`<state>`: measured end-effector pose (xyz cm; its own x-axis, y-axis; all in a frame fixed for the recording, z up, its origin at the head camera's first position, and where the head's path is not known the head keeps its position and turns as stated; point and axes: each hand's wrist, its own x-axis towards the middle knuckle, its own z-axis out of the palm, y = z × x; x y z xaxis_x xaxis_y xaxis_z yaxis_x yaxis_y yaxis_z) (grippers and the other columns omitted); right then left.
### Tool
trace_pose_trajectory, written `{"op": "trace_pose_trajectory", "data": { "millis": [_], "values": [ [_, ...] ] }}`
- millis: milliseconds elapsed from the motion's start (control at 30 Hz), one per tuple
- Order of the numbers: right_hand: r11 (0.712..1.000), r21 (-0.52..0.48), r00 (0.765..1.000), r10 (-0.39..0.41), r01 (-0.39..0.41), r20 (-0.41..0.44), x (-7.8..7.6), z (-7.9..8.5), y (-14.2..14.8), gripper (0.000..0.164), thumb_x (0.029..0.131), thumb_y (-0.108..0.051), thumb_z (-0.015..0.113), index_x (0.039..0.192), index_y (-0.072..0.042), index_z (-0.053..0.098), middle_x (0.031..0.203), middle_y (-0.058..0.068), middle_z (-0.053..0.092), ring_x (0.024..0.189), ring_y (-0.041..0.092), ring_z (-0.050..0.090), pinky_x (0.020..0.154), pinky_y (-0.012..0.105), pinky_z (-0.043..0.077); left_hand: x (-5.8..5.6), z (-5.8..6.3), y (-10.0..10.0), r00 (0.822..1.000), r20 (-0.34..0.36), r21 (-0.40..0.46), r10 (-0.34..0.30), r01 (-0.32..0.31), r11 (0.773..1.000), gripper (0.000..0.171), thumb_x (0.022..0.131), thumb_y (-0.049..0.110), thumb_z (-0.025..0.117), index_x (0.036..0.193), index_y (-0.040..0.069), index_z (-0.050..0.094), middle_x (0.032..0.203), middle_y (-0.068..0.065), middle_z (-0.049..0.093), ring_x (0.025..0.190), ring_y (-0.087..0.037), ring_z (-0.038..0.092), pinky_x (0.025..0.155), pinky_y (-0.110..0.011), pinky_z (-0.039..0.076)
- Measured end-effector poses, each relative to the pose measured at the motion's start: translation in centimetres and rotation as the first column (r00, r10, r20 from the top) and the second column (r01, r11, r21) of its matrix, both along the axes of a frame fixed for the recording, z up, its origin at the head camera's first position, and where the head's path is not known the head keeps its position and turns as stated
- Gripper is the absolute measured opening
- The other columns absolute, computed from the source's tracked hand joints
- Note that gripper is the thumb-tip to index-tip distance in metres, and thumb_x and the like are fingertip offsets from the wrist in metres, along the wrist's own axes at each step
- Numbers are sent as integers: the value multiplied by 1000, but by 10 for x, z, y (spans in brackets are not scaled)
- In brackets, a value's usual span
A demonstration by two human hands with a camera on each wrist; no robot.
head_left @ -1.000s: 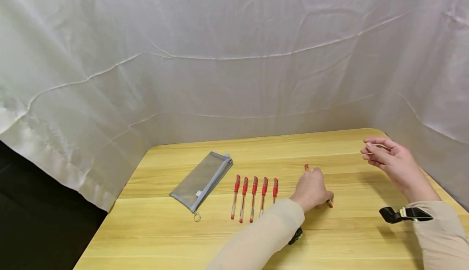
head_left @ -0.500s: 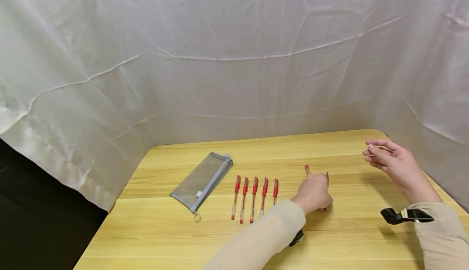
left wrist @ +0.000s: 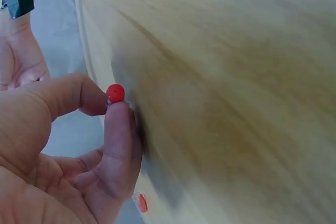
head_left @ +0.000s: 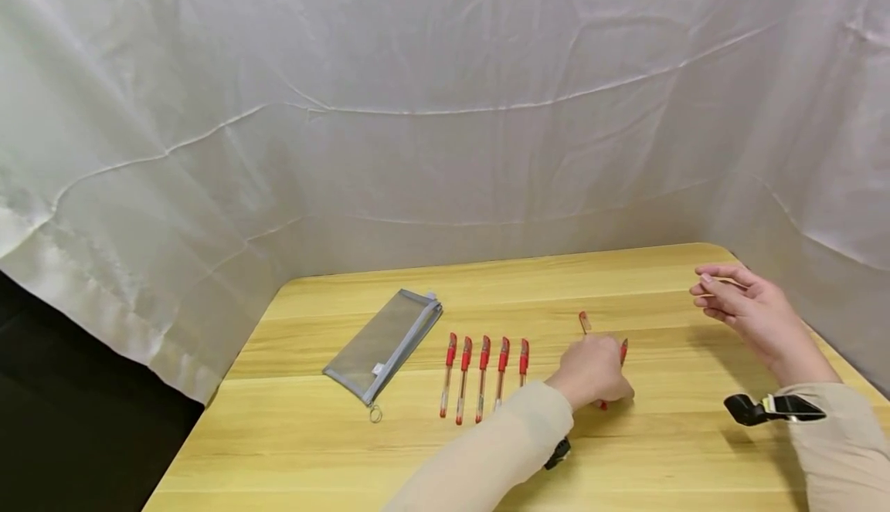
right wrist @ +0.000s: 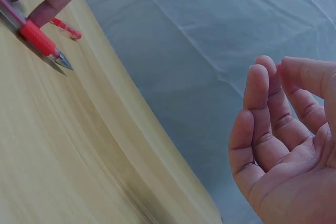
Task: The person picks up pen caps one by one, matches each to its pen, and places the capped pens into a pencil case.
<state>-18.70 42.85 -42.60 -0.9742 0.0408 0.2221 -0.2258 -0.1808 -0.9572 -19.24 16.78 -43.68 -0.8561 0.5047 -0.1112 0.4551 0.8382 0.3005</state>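
My left hand (head_left: 589, 369) pinches an uncapped red pen (head_left: 624, 351) between thumb and fingers, just over the wooden table. Its metal tip and red grip (right wrist: 41, 39) show in the right wrist view, and the round red end (left wrist: 115, 93) faces the left wrist camera. Just beyond that hand lies a red pen cap (head_left: 584, 320); my hand hides whether a barrel is attached. Several red-capped pens (head_left: 483, 377) lie side by side left of the hand, the rightmost partly behind the sleeve. My right hand (head_left: 754, 315) hovers at the right, fingers loosely bent, holding nothing visible.
A grey mesh zip pouch (head_left: 382, 346) with a ring on its zipper lies left of the row of pens. Pale cloth (head_left: 445, 164) hangs behind the table (head_left: 278, 435) and along both sides. A black area shows at the lower left.
The pen in my left hand has turned, so its tip now points away and to the right. The hand has shifted slightly nearer. The right hand looks still.
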Motion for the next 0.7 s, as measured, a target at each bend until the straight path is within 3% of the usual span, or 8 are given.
{"op": "trace_pose_trajectory", "data": {
  "millis": [200,467,600,700],
  "values": [
    [1000,16,1000,4,-4,10,-4,-4,-2,32,112,-1,51,117,-22,75,97,-6,79,86,5,76,76,16,62,0,2,-10,998,61,30,-3,1,1000,38,87,40,90,91,22,57,68,8,60,38,-6,59,44,-19,49],
    [989,148,997,-28,18,70,-12,-6,-7,28,111,-7,56,115,-29,73,98,-11,79,86,2,76,76,14,61,-3,6,-26,980,198,147,7,-36,988,38,89,31,89,105,23,56,76,6,58,43,-9,62,42,-21,53],
    [970,244,994,-24,-2,104,-17,-5,-9,25,112,-11,57,118,-32,71,100,-13,78,89,1,75,77,15,61,-6,8,-36,964,266,220,-7,-54,974,41,90,24,88,118,25,57,79,5,59,45,-11,63,45,-22,55],
    [936,350,993,-14,-27,115,-20,-5,-10,24,113,-15,54,122,-35,67,104,-16,78,93,0,76,80,15,61,-8,11,-44,951,308,262,-22,-62,963,49,92,20,86,130,27,55,77,3,61,45,-12,64,47,-23,57]
  ]
}}
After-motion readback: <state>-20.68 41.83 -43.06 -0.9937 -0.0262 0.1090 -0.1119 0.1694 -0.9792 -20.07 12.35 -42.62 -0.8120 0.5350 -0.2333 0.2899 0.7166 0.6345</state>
